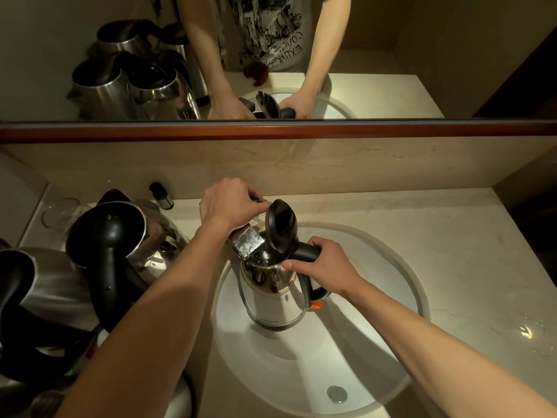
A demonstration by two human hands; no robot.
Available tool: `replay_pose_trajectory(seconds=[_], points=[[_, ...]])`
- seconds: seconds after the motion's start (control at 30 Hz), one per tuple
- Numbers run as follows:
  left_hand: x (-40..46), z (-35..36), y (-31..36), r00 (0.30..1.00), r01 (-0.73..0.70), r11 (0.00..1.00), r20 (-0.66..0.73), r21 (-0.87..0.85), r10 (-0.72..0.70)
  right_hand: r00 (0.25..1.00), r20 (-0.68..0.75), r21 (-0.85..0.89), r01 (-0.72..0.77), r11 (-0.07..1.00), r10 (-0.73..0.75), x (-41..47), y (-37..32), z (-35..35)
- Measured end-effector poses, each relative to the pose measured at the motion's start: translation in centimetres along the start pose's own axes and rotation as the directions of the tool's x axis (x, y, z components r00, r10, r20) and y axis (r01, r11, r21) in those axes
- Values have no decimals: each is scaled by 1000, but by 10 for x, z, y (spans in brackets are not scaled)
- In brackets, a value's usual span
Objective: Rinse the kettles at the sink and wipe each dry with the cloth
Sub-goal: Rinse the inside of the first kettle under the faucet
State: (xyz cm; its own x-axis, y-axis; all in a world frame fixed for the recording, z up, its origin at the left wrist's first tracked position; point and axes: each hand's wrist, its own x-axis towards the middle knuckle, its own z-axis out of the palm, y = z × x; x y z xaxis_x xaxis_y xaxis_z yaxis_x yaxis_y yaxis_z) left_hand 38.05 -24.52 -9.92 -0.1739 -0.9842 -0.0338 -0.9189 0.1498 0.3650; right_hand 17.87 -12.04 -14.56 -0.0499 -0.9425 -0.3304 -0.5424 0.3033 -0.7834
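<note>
Kettle (275, 292) sits upright inside the sink (391, 351) bowl, steel body, black lid (281, 226) flipped up and open, orange tab at the handle base. Right hand (321, 267) has its grip wrapped round the black handle, thumb against the rim. Left hand (229, 203) is up at the tap (247, 244), fingers curled over the lever; chrome spout points into the kettle mouth, water looks to be running in, though glare makes it hard to confirm. More kettles (111, 236) crowd the desk (437, 236) on the left, steel with black handles, some leaning on each other. Small dark bottle (161, 196) stands by the back wall, drinking glass (58, 211) near the left corner. Drain plug (337, 393) shows at the near side of the bowl. Mirror (391, 55) above repeats both hands and the kettles
</note>
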Motion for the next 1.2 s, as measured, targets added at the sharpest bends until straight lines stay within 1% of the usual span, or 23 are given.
replay_pose_trajectory(seconds=[0.8, 1.2], points=[[0, 0, -1, 1000, 2, 1000, 4, -1, -2, 1000, 20, 19, -5, 1000, 5, 1, 1, -1], [1, 1, -2, 1000, -4, 1000, 16, -2, 4, 999, 47, -14, -9, 1000, 9, 1, -3, -4]])
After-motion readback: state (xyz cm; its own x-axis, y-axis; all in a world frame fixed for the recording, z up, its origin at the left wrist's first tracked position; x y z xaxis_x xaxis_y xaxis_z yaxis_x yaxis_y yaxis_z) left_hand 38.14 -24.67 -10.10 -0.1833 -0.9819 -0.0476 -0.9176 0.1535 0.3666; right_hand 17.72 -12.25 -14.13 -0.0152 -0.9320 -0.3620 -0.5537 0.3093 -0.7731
